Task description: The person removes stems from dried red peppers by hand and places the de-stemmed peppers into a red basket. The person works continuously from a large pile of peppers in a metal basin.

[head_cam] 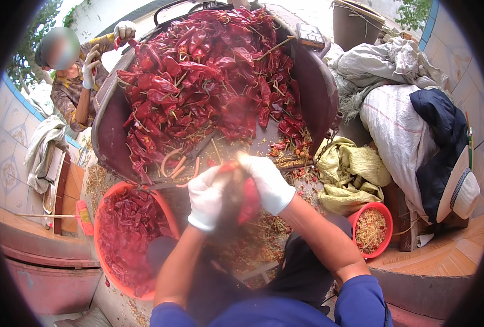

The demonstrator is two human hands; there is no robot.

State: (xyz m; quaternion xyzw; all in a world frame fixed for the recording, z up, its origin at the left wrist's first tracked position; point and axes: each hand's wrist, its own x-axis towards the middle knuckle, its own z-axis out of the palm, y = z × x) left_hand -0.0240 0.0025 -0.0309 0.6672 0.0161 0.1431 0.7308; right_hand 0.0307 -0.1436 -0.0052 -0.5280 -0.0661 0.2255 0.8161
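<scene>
Both my hands wear white gloves and meet in front of me over the near edge of a dark cart bed. My left hand grips a dried red chili pepper, partly blurred. My right hand closes on the same pepper's upper end; another red pepper part shows between the hands, blurred. A large heap of dried red chili peppers fills the cart beyond. Peppers also lie in an orange-red tub at my left. A smaller red bucket of seeds and stems stands at my right.
At the upper left a co-worker in gloves holds a pepper over the cart's side. A small device rests on the right rim, above a chain. Woven sacks, a dark garment and a brimmed hat are at the right.
</scene>
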